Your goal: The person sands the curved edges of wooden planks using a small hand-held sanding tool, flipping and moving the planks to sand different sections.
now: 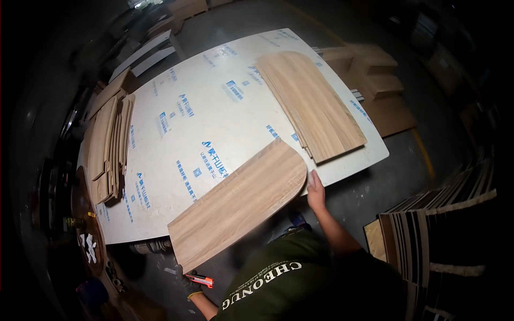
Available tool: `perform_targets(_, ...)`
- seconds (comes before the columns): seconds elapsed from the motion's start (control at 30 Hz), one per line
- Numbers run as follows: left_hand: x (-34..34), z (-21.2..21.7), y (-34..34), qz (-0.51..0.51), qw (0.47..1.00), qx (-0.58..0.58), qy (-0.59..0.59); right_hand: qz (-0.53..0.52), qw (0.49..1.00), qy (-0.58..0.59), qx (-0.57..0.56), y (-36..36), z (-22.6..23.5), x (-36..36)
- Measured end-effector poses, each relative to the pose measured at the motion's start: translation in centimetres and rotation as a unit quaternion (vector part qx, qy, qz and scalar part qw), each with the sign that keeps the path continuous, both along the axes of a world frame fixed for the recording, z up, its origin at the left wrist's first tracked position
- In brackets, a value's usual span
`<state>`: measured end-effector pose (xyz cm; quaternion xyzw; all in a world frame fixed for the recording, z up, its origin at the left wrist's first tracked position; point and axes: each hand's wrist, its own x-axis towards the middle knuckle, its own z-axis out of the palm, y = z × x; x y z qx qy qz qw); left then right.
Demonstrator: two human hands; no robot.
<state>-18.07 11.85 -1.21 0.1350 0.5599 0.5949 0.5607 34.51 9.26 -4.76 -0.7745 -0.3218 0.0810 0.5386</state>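
A wood-grain panel [241, 206] with one rounded end lies slanted over the near edge of the white table [160, 176]. My left hand [191, 286], in a dark glove, is at the panel's lower left corner and holds a red utility knife [201, 280]. My bare right hand [316, 193] is at the rounded end, its fingers along the curved edge; the underside of its grip is hidden. Beyond it, a stack of similar rounded panels [316, 107] rests on the table's right side.
More wooden boards [110, 147] are piled along the table's left edge. A round brown stool or side table [80, 203] with white scraps stands at lower left. Many board edges [444, 208] are stacked at right. Cardboard pieces [380, 101] lie on the floor beyond the table.
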Motion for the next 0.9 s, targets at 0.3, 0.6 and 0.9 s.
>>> perform_targets(0.3,-2.1,-2.6,-2.9,-0.003,0.999,-0.044,-0.004,0.109,0.832,0.514,0.18,2.9,1.9,-1.4)
perform_targets(0.6,12.7,1.8,3.4,-0.201,0.979,0.041,0.0,-0.065,0.773,0.565,0.281,11.9,5.5,4.8)
perform_targets(0.9,30.1,6.7,6.1,-0.543,0.809,0.08,0.21,0.199,0.776,0.596,0.052,3.2,2.5,-3.1)
